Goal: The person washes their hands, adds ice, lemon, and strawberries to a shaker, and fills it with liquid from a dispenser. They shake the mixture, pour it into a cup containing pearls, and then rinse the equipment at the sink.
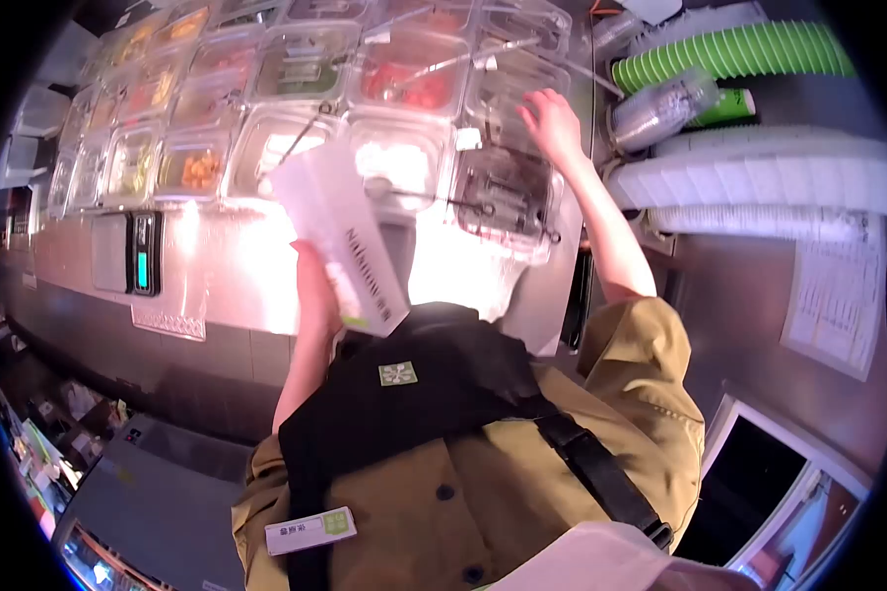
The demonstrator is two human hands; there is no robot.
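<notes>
"Nearest the body, what have we got?"

"The left hand (312,276), with the white carton (350,231). Its fingers are partly hidden behind the carton, so I can't tell how far they wrap round it, but it's held."

"And which way does the carton run?"

"Tilted, long axis slanting from near right to far left, mostly on the far side of that hand."

"Where's the right hand (554,123)?"

"Farther out and well apart, to the right of the carton. Nothing shows in it; the fingers are loosely parted, pointing far and left. The carton lies near and left of them, so the left hand is much the closer."

"What's around the right one?"

"The dark tub (503,239) sits on its near side. The tub of red pieces (404,110) is off to its left. Whether the fingertips touch a lid, I can't tell."
</notes>
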